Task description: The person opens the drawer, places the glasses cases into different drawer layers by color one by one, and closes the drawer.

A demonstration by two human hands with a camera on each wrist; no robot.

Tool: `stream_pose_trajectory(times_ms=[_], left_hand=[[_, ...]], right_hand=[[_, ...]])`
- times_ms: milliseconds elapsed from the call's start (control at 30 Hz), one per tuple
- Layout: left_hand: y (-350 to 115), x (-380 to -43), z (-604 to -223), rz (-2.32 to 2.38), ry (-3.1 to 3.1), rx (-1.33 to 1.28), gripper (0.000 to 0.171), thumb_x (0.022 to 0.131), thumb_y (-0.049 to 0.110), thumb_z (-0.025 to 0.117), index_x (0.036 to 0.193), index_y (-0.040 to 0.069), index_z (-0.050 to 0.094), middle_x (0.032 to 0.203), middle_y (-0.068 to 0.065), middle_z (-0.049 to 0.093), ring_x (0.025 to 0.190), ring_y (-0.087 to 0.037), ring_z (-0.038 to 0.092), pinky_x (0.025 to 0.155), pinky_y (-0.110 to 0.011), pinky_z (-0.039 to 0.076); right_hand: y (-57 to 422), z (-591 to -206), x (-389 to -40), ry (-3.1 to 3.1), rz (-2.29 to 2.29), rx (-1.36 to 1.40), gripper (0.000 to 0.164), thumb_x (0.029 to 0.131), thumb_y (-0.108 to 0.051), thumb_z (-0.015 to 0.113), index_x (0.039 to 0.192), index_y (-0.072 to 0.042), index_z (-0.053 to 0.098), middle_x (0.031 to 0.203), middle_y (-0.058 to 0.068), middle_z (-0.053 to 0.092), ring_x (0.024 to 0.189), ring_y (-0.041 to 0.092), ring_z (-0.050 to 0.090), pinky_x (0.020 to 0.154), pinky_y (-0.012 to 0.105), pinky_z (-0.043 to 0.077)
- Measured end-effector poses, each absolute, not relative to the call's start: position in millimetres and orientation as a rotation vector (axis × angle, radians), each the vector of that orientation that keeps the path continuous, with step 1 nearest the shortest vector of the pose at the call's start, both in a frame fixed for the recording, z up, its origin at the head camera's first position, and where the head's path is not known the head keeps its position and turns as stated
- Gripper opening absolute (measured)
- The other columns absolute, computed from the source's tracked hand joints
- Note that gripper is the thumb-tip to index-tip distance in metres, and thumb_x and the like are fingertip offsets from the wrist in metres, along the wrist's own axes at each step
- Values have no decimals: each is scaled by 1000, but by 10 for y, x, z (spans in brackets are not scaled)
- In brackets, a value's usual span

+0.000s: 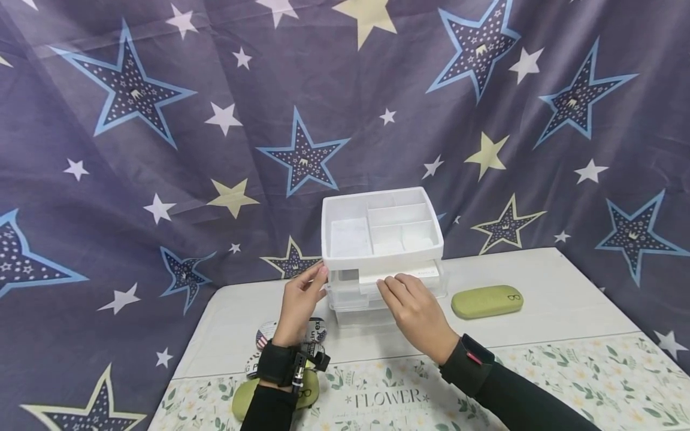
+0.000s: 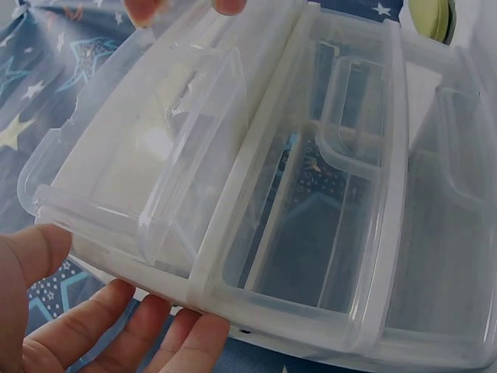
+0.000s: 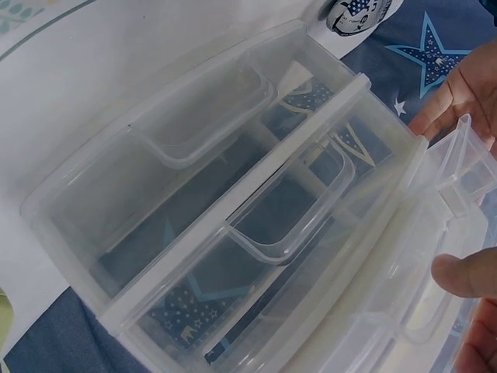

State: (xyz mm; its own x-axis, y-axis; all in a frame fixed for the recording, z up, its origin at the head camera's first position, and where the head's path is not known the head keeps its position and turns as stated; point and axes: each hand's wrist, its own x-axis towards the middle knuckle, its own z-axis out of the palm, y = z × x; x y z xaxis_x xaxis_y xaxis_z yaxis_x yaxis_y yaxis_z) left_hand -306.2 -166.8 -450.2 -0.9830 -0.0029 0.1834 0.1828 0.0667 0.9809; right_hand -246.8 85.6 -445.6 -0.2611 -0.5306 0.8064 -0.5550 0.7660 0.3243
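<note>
A white drawer organizer (image 1: pixel 383 260) with a compartmented top tray stands at the back of the table. Its clear top drawer (image 2: pixel 116 194) is pulled partly out under the tray, with a flat white box (image 1: pixel 399 272) inside. My right hand (image 1: pixel 417 311) holds that drawer's front, the thumb (image 3: pixel 458 273) on its outer face and the fingers over the top. My left hand (image 1: pixel 302 299) rests against the organizer's left side, thumb near the drawer corner and extended fingers along the frame. Lower clear drawers (image 3: pixel 202 132) are closed and look empty.
A green glasses case (image 1: pixel 487 301) lies to the right of the organizer. Another green glasses case (image 1: pixel 245 398) is partly under my left forearm. Round printed items (image 1: pixel 317 329) lie beside my left wrist. A star-patterned curtain (image 1: pixel 377 149) hangs behind the table.
</note>
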Motion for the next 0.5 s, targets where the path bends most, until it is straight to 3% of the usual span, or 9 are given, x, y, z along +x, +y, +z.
stream_pose_trajectory(times_ms=[200, 500], left_hand=[[-1648, -3074, -4472, -2068, -2200, -158, 51, 103, 34, 65, 144, 5, 57, 146, -17, 55, 129, -33, 58, 101, -33, 58], [-1642, -3037, -4454, -2113, -2150, -161, 53, 99, 39, 69, 141, 6, 61, 144, -14, 57, 128, -31, 59, 98, -31, 59]], right_hand=[[856, -4436, -2480, -1920, 33, 823, 41, 113, -3, 31, 119, 7, 70, 108, 18, 68, 99, 33, 64, 90, 40, 59], [847, -4410, -2494, -1932, 32, 813, 35, 110, -2, 37, 119, 7, 70, 109, 18, 69, 101, 33, 64, 91, 40, 59]])
